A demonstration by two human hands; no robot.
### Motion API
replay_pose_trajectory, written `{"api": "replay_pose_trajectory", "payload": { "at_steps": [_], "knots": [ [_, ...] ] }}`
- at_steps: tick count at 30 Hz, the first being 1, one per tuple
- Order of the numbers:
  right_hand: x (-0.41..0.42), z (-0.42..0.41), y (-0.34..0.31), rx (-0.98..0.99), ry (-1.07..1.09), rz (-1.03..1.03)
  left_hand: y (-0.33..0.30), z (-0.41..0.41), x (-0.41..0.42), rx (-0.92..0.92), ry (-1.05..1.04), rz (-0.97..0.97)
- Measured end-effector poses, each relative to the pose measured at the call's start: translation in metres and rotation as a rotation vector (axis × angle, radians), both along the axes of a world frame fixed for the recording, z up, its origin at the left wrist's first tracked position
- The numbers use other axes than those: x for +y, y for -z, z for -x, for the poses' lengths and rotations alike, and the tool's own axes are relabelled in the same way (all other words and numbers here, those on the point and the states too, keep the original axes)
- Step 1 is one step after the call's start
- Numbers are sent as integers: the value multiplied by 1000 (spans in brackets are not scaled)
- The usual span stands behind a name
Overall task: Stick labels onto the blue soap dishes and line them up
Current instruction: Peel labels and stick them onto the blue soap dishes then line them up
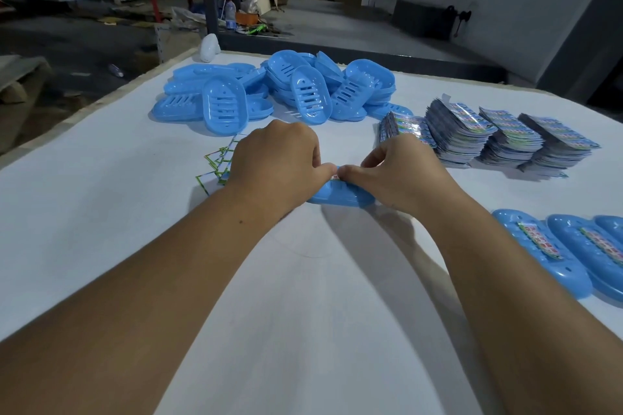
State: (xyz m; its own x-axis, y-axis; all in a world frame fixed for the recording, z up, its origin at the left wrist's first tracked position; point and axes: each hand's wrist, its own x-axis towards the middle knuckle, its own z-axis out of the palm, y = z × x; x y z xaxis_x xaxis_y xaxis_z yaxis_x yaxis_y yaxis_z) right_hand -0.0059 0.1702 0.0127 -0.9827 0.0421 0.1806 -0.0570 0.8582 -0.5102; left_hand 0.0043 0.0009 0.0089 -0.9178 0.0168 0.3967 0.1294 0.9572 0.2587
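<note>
Both hands cover most of the soap dish [340, 196] — only its near rim shows, and the label [334, 177] between the thumbs is a sliver. The left hand [276, 167] hides part of the loose cards [219, 162]. At the table's right edge, the labelled dishes [553, 253] are cut off — their print is unreadable.

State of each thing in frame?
Left hand: holds dish, thumb on label.
Right hand: thumb pressing label.
Dish: on table, label going on.
Label: mostly hidden.
Dish pile: unlabelled, jumbled.
Label stacks: fanned.
Labelled dishes: in a row.
Backings: loose, scattered.
</note>
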Motion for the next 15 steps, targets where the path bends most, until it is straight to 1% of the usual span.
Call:
{"api": "replay_pose_trajectory", "payload": {
  "at_steps": [4,9,13,15],
  "knots": [
    [5,1,2,-67,-9,123,-1,1,1,4,-9,14],
    [10,7,3,-123,-30,265,0,0,-2,-29,-11,-62],
    [9,6,4,-46,-56,276,0,-1,-5,-42,-26,-149],
    [7,1,4,-18,-159,215,0,-1,-5,-34,-35,-173]
  ]
}}
